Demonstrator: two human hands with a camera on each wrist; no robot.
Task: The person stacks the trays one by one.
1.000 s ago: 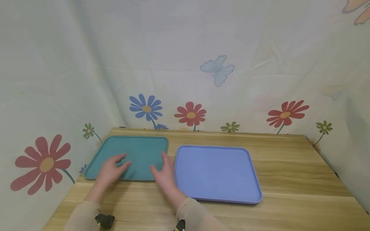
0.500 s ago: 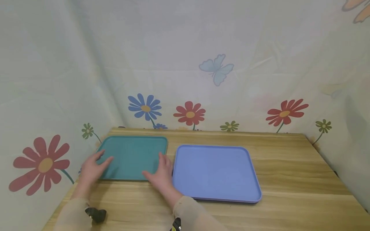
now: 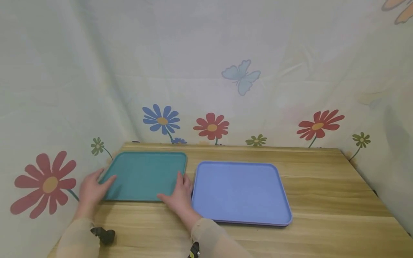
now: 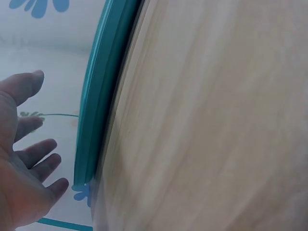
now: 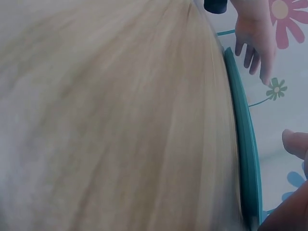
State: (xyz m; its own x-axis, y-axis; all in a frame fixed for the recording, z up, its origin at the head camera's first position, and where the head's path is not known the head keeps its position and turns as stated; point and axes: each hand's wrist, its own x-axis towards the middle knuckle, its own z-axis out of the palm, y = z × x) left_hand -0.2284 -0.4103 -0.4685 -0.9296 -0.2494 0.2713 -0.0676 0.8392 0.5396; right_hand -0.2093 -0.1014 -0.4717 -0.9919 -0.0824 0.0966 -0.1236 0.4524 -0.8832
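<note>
A teal tray [image 3: 145,175] lies flat on the left part of the wooden table. At its left side is my left hand [image 3: 91,189], fingers spread and relaxed; in the left wrist view, the left hand [image 4: 24,168] appears apart from the tray's rim [image 4: 96,106]. My right hand [image 3: 179,193] is by the tray's front right corner, thumb extended over the tray and fingers along its right edge. Only the right thumb [image 5: 294,144] and part of the palm show in the right wrist view, so contact there is hard to tell.
Just right of my right hand lies a periwinkle-blue tray [image 3: 242,193], with a darker edge showing beneath its front rim. The wooden table [image 3: 326,200] meets a pale flower-printed cloth [image 3: 274,89] at the back and sides.
My left hand has moved left, from over the teal tray to its left edge. My right hand has shifted slightly left. Both trays stay in place.
</note>
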